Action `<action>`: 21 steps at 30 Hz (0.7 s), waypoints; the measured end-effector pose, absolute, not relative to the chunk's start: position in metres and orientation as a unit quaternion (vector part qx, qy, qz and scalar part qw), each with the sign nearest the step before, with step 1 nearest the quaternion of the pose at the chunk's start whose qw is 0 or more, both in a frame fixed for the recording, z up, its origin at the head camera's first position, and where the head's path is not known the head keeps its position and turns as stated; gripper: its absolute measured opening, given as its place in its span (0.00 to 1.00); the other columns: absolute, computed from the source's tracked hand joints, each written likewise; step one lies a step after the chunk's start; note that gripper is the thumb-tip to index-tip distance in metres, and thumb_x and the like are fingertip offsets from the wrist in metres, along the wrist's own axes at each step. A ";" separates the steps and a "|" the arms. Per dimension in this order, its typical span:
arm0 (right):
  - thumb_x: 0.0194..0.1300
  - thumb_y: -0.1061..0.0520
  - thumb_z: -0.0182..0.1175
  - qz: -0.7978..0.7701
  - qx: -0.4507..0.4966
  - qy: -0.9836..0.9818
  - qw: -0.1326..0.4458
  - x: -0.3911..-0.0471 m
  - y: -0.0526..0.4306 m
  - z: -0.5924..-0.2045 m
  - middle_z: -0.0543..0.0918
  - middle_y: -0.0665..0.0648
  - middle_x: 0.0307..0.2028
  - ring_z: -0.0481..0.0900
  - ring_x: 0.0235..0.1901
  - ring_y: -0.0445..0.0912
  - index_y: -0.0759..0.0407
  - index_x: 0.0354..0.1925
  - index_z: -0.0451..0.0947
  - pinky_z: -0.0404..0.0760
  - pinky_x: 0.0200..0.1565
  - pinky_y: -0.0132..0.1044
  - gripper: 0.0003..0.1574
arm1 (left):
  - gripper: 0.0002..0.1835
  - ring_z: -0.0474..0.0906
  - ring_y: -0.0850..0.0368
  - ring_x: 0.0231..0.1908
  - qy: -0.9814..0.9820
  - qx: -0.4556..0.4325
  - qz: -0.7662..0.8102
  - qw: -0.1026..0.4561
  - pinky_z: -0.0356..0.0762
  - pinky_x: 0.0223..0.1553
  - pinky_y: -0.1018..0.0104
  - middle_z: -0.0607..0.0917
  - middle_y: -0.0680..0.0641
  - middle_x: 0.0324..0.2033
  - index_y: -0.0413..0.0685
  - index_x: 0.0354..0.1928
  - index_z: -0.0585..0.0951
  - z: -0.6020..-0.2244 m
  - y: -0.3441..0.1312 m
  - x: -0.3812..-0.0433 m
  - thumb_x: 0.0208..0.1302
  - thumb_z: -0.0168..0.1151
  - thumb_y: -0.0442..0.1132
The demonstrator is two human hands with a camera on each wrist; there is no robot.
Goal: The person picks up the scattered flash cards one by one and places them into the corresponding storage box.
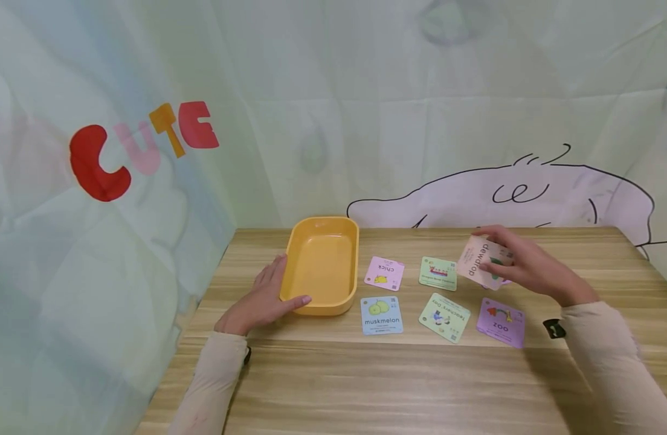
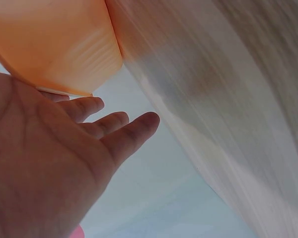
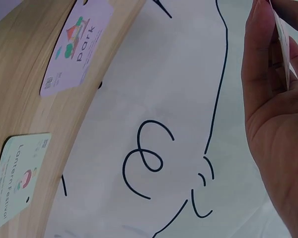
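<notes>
Wood-grain table (image 1: pixel 366 386) with a yellow tray (image 1: pixel 325 272) and, beside it, several colourful picture cards (image 1: pixel 381 315).

Tabletop: light brown wood (image 1: pixel 366 386) with streaky grain, its far edge running along the backdrop.
Backdrop: pale grey-green fabric (image 1: pixel 290 66), creased horizontally behind the table, with a soft blue-green side panel (image 1: pixel 29 254) at left.
Lettering: "CUTE" on the left side, made of a red C (image 1: pixel 83 162), a pale pink U (image 1: pixel 147 168), an orange T (image 1: pixel 166 121) and a deeper pink E (image 1: pixel 190 124) (the U nearly melts into the cloth).
Outlined figure: a pale lilac shape (image 1: pixel 458 196) drawn in black, low on the fabric; the right wrist view shows its looping curl (image 3: pixel 140 149) close up.
Droplet: a faint grey-green drop (image 1: pixel 313 148) left of the figure.
</notes>
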State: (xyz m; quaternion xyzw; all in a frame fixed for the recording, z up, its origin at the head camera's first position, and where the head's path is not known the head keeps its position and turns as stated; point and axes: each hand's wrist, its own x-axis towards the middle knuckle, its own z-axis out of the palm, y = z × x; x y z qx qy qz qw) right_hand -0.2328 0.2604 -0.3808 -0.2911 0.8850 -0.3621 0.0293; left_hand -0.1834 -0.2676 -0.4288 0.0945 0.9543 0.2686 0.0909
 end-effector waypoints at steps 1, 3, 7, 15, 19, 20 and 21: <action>0.69 0.57 0.65 -0.364 -0.290 0.885 0.033 -0.233 0.259 -0.380 0.74 0.69 0.63 0.84 0.44 0.50 0.52 0.72 0.61 0.87 0.37 0.36 0.39 | 0.65 0.34 0.37 0.79 0.954 0.094 0.269 0.091 0.40 0.77 0.38 0.39 0.41 0.81 0.46 0.81 0.35 -0.429 -0.268 -0.183 0.60 0.60 0.73; 0.69 0.56 0.65 -0.359 -0.288 0.887 0.033 -0.234 0.255 -0.379 0.73 0.69 0.65 0.84 0.47 0.53 0.51 0.73 0.61 0.86 0.39 0.36 0.39 | 0.65 0.34 0.37 0.79 0.955 0.093 0.267 0.090 0.41 0.77 0.37 0.39 0.41 0.81 0.46 0.81 0.35 -0.428 -0.267 -0.183 0.59 0.59 0.74; 0.69 0.54 0.66 -0.334 -0.293 0.896 0.017 -0.237 0.249 -0.379 0.76 0.66 0.63 0.82 0.50 0.52 0.48 0.73 0.61 0.83 0.43 0.34 0.39 | 0.65 0.34 0.37 0.79 0.955 0.093 0.266 0.088 0.41 0.77 0.37 0.39 0.40 0.81 0.46 0.81 0.35 -0.429 -0.268 -0.183 0.59 0.59 0.74; 0.69 0.55 0.66 -0.339 -0.299 0.891 0.027 -0.241 0.239 -0.381 0.73 0.67 0.66 0.80 0.58 0.61 0.50 0.73 0.61 0.83 0.52 0.51 0.40 | 0.65 0.34 0.37 0.79 0.955 0.094 0.266 0.088 0.39 0.77 0.38 0.39 0.40 0.81 0.45 0.81 0.35 -0.430 -0.268 -0.183 0.59 0.59 0.74; 0.69 0.55 0.66 -0.352 -0.302 0.885 0.037 -0.243 0.234 -0.382 0.72 0.67 0.68 0.77 0.61 0.64 0.50 0.73 0.61 0.82 0.53 0.54 0.40 | 0.65 0.34 0.37 0.79 0.957 0.090 0.262 0.090 0.41 0.77 0.37 0.39 0.40 0.81 0.46 0.81 0.35 -0.430 -0.268 -0.184 0.59 0.58 0.75; 0.69 0.55 0.66 -0.355 -0.302 0.884 0.041 -0.243 0.233 -0.382 0.71 0.67 0.68 0.78 0.61 0.64 0.49 0.73 0.61 0.83 0.53 0.53 0.40 | 0.65 0.34 0.37 0.79 0.957 0.090 0.260 0.090 0.41 0.77 0.37 0.39 0.40 0.81 0.46 0.81 0.35 -0.430 -0.268 -0.183 0.59 0.58 0.75; 0.69 0.55 0.66 -0.358 -0.302 0.883 0.043 -0.243 0.232 -0.382 0.71 0.67 0.68 0.77 0.61 0.64 0.50 0.73 0.61 0.83 0.53 0.53 0.40 | 0.65 0.34 0.37 0.79 0.957 0.090 0.259 0.090 0.42 0.76 0.37 0.39 0.40 0.81 0.46 0.81 0.35 -0.430 -0.268 -0.183 0.59 0.58 0.75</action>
